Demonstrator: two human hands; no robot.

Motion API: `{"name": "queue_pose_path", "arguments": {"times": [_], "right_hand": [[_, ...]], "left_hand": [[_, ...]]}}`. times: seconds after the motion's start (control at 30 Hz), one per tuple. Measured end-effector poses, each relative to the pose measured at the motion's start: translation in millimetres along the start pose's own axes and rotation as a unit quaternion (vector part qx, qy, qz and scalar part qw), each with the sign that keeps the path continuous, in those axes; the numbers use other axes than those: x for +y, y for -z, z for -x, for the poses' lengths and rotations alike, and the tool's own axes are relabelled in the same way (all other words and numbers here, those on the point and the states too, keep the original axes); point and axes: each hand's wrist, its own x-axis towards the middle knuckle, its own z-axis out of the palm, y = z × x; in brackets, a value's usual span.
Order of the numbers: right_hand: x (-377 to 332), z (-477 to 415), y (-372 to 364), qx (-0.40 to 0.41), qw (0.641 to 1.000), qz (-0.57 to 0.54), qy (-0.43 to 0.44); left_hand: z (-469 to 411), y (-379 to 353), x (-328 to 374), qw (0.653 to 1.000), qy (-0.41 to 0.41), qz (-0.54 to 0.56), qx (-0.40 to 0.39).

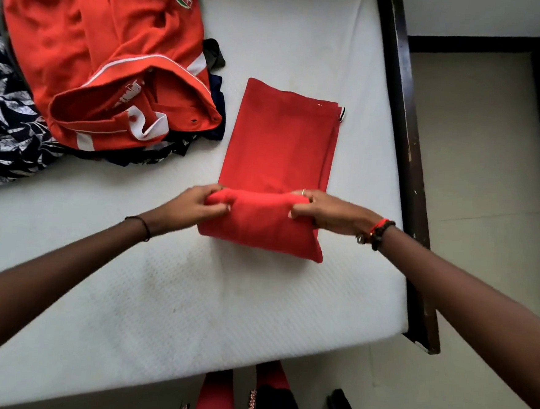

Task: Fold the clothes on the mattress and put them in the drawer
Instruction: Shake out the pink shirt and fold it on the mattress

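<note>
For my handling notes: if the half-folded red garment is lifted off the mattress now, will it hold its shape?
Probably not: the red garment bends softly where the left hand and right hand pinch its near fold, so it looks floppy. Lifted there, the far part would likely hang and unfold. It lies flat on the mattress, so rolling is unlikely.

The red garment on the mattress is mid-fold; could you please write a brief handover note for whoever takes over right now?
Left hand grips the turned-over near end of the red garment on its left side; right hand grips the same end on its right side.
The garment lies as a narrow strip on the mattress.
Done: it is already folded narrow.
Left: finish this fold, fold the orange shirt and dark patterned cloth piled at far left, then put everything away. No drawer is in view.
</note>
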Motion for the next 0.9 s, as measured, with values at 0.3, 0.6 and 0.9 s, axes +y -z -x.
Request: {"name": "queue_pose_path", "arguments": {"times": [0.3, 0.6, 0.9], "right_hand": [[21, -53, 33, 0.161, 0.983, -0.085, 0.018], [23, -57, -10, 0.473, 0.812, 0.315, 0.136], [79, -59, -45, 0.273, 0.717, 0.613, 0.188]], "left_hand": [[-75, -15, -11, 0.968, 0.079, 0.070, 0.226], [-63, -39, -10, 0.893, -0.090, -0.216, 0.384], [-30, -62, -49, 0.798, -0.198, -0.563, 0.088]]}}
